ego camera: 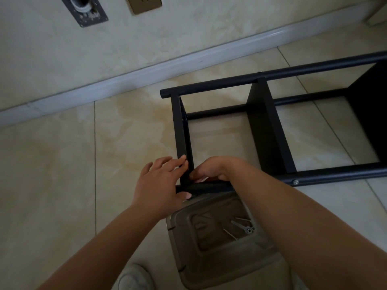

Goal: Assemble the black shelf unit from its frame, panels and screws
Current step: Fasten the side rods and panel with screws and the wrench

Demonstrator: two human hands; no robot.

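The black shelf unit [270, 122] lies on its side on the tiled floor, with round tubes, two panels and a thin end panel [181, 126]. My left hand [161, 181] grips the near lower corner of that end panel, fingers on its outer face and thumb under the bottom tube. My right hand [211, 170] curls inside the same corner, fingertips against the panel and tube; what it pinches is hidden. A screw head [295, 181] shows in the near tube. Loose screws [243, 227] lie on a brown plastic stool [211, 237] below my arms.
A wall with a white baseboard [125, 74] runs behind the unit. A wall socket [144, 4] and a metal plate with a pipe opening [83, 9] sit on it. A white shoe [134, 277] shows at the bottom edge.
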